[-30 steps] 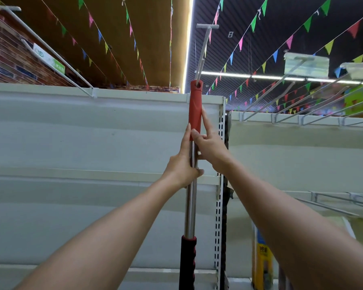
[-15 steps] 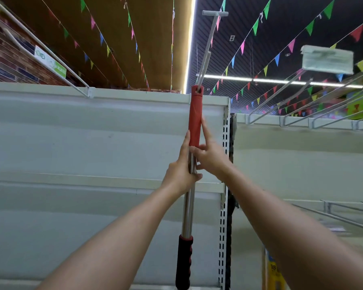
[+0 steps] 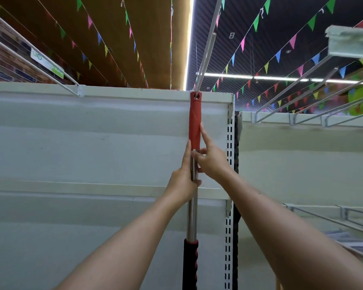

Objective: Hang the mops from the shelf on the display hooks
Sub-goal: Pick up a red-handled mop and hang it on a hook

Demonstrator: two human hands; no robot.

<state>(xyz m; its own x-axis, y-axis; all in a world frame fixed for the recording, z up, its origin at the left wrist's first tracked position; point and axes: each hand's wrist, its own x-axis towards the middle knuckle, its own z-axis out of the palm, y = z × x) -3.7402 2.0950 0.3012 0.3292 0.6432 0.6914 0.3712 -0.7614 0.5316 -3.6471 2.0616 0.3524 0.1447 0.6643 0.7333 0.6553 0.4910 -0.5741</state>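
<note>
Shop aisle seen from below: white shelving back panel (image 3: pixel 92 143) fills the view w/ a shelf edge (image 3: pixel 82 190) across the middle, perforated upright (image 3: pixel 230 143) at 3 o'clock of centre, bunting flags (image 3: pixel 256 21) and a ceiling strip light (image 3: pixel 228 75) overhead. Wire display hooks (image 3: pixel 298 80) jut out along the top rail, more at 9-10 o'clock. Mop handle (image 3: pixel 192 214) is at centre, long axis near vertical, red end cap (image 3: pixel 195 120) pointing to 12 o'clock, its hole threaded on a display hook (image 3: pixel 208 42); black sleeve toward 6. Left hand (image 3: pixel 183 181) grip is closed round the metal shaft; right hand (image 3: pixel 212 162) pinches the shaft just under the cap, index finger lying up along the red part.
</note>
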